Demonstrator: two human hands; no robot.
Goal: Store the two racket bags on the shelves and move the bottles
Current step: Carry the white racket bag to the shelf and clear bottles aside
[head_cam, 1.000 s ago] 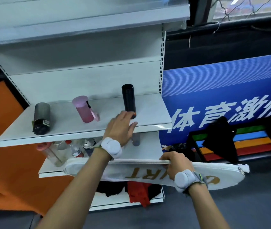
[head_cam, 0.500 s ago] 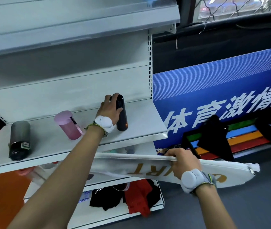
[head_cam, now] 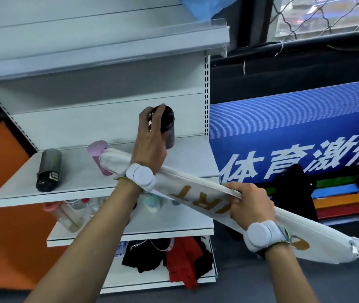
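My left hand [head_cam: 152,138] is wrapped around a tall black bottle [head_cam: 168,125] that stands near the right end of the white middle shelf [head_cam: 82,171]. My right hand [head_cam: 250,204] grips the upper edge of a long white racket bag [head_cam: 196,197] with gold lettering. The bag is tilted, its left tip raised over the shelf and touching a pink bottle [head_cam: 97,154]. A dark grey bottle [head_cam: 49,169] stands further left on the same shelf. Only one racket bag is in view.
The shelf below [head_cam: 174,224] holds several clear and coloured bottles. Black and red clothes [head_cam: 174,259] lie on the bottom shelf. A top shelf [head_cam: 108,47] overhangs. To the right are a blue banner [head_cam: 294,138], coloured bars and grey floor.
My left hand went from the shelf edge to grasp the black bottle. The right hand raised the racket bag, so its left tip now lies over the middle shelf.
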